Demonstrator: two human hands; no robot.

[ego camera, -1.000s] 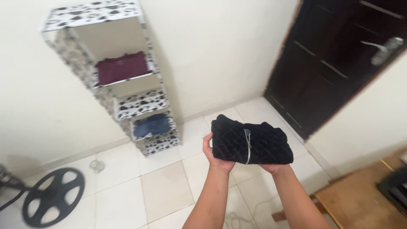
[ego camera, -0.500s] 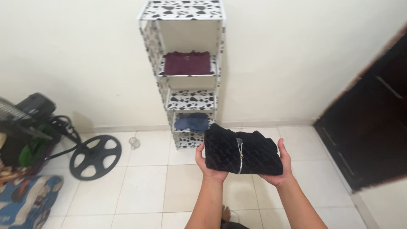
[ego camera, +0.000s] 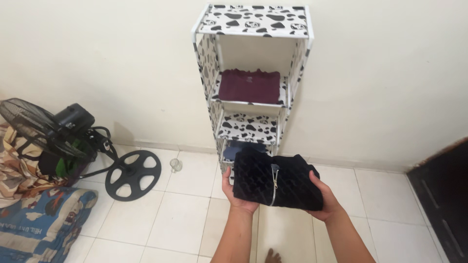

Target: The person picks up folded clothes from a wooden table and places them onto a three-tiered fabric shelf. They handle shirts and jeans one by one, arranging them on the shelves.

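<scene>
A folded black quilted garment (ego camera: 275,182) with a silver zip rests across both my palms at chest height. My left hand (ego camera: 233,194) grips its left edge, and my right hand (ego camera: 325,199) holds the right edge from beneath. Straight ahead against the wall stands a tall cow-print fabric shelf unit (ego camera: 253,22). A folded maroon top (ego camera: 249,85) lies on its upper shelf. Folded blue jeans (ego camera: 243,144) sit on a lower shelf, partly hidden behind the black garment.
A toppled black floor fan (ego camera: 53,131) with its round base (ego camera: 133,175) lies at the left, beside patterned bedding (ego camera: 36,224). A small glass (ego camera: 175,165) stands on the white tiles. A dark door (ego camera: 446,195) is at the right edge. My foot (ego camera: 274,255) shows below.
The view has swung left and nearer the shelf unit, which now fills the centre. The door has slid to the right edge. Both hands keep holding the black garment.
</scene>
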